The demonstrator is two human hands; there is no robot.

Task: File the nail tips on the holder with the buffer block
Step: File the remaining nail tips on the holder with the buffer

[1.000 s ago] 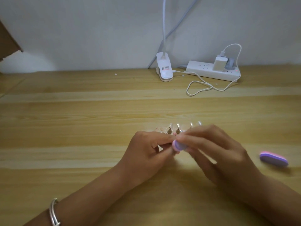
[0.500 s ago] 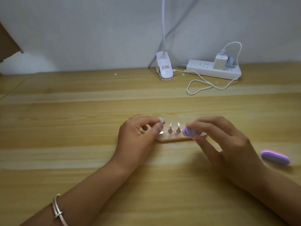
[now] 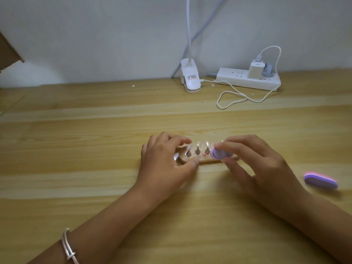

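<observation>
While my left fingers (image 3: 182, 140) pinch the pale wooden nail-tip holder (image 3: 208, 160), my right fingers (image 3: 231, 146) grip the purple oval buffer block (image 3: 219, 154) over its right end.

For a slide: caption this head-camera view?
Left hand grips the nail-tip holder; right hand holds a purple buffer block at its right end.

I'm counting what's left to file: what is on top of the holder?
Three stands with clear nail tips show on the holder. The right hand and buffer block hide its right end; the left hand grips its left end.
</observation>
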